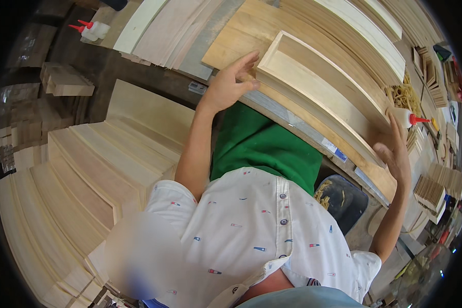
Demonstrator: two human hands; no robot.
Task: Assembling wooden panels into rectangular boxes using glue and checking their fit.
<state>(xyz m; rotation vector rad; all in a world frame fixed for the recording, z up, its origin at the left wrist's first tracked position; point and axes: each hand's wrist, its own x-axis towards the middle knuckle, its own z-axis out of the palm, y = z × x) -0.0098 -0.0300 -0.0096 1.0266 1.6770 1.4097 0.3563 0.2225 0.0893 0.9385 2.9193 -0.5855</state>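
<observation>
A long shallow wooden tray (318,87) lies on the tabletop (226,54) in the upper middle of the frame, running from upper left down to the right. It rests on a wider flat board (241,31) of the same pale wood.

The left hand (230,84) sits at the tray's near left end, in the upper centre of the frame. Its fingers (246,62) are spread and laid flat, the tips touching the tray's end wall and the board beside it; nothing is gripped.

The right hand (395,151) is at the right of the frame, by the tray's far right end. Its fingers (395,126) are open and slightly curled, resting against the edge of the wood, and whether they clasp it cannot be told.

Just above the right hand stands a white glue bottle (406,118) with a red nozzle. 2 more glue bottles (92,30) lie in the upper left of the frame. Stacks of pale wooden boards (82,169) fill the left side, stepped like stairs. The person wears a white patterned shirt (251,236) and green cloth (262,141) below the tabletop edge.
</observation>
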